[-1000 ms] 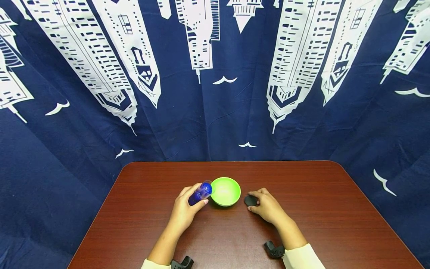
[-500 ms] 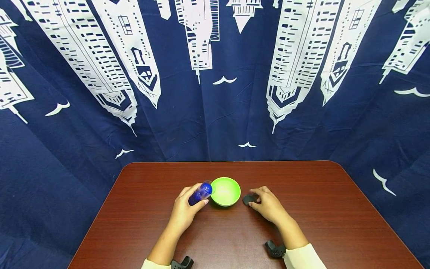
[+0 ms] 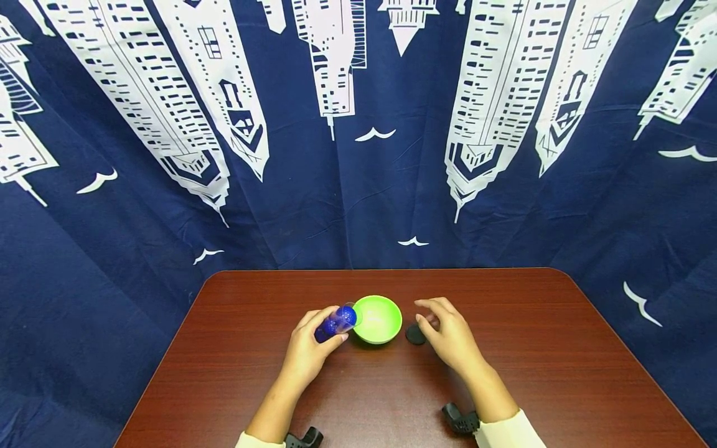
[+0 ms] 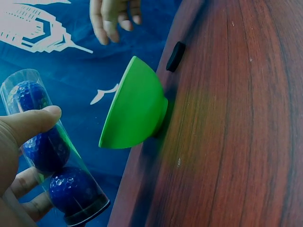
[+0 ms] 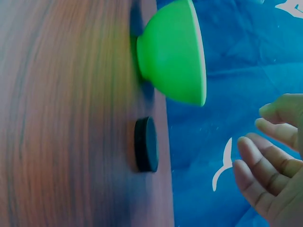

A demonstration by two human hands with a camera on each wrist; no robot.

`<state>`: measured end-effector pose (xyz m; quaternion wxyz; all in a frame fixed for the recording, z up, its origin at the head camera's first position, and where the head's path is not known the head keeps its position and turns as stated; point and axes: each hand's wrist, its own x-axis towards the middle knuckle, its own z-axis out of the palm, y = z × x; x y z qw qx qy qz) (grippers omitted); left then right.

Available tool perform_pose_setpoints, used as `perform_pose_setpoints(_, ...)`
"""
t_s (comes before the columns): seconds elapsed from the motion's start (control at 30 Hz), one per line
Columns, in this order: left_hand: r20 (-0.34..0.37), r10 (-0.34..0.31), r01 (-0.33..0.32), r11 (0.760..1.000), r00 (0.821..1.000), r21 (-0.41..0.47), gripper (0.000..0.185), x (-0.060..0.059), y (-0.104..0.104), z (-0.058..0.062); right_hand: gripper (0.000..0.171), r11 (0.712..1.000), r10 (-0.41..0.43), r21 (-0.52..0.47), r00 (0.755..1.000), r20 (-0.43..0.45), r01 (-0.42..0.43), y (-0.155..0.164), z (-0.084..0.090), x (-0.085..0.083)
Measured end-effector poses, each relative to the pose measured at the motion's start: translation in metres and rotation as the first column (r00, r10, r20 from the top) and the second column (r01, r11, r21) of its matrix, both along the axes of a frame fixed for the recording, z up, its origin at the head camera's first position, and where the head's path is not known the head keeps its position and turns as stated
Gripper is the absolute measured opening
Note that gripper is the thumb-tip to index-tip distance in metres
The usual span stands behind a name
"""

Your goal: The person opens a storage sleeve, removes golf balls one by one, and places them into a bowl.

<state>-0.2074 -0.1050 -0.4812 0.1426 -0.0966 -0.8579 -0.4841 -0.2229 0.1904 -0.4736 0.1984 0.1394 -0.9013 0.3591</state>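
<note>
My left hand [image 3: 310,345] grips a clear tube [image 4: 87,177] with three dimpled blue golf balls [image 4: 47,150] inside. Its uncapped end tilts toward the green bowl [image 3: 378,319], and a black cap closes the lower end [image 4: 87,212]. In the head view the tube's mouth overlaps the bowl's left rim. A round black lid [image 5: 146,144] lies flat on the table, right of the bowl. Above the lid hovers my right hand [image 3: 452,336], fingers loosely bent and holding nothing; the right wrist view shows a gap between its fingertips and the lid.
The brown wooden table [image 3: 381,398] has rounded far corners. Behind it hangs a dark blue cloth [image 3: 381,205] printed with white buildings and birds. A black camera mount sits on each wrist, below the cream sleeves [image 3: 510,429].
My right hand has let go of the black lid and risen off it, leaving it on the table slightly nearer the bowl. The left hand and tube have barely moved.
</note>
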Motion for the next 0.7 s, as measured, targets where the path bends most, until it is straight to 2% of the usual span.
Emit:
perform_pose_setpoints(0.17, -0.017, 0.009, -0.009, 1.000, 1.000, -0.020, 0.054, 0.002, 0.003, 0.002, 0.029, 0.996, 0.066, -0.060, 0.997, -0.043, -0.068, -0.006, 0.007, 0.008)
perform_pose_setpoints(0.33, -0.058, 0.034, -0.038, 0.997, 0.998, -0.074, 0.054, 0.004, 0.007, 0.004, 0.033, 0.983, 0.152, -0.094, 0.988, -0.037, -0.155, -0.015, 0.014, 0.015)
perform_pose_setpoints(0.63, -0.199, 0.070, -0.110, 0.973, 0.978, -0.203, 0.053, 0.006, 0.017, 0.010, 0.032, 0.928, 0.304, -0.213, 0.952, -0.035, -0.304, -0.033, 0.015, 0.020)
perform_pose_setpoints(0.7, -0.224, 0.070, -0.123, 0.965, 0.972, -0.231, 0.054, 0.007, 0.018, 0.011, 0.033, 0.917, 0.327, -0.239, 0.945, -0.011, -0.320, -0.036, 0.015, 0.020)
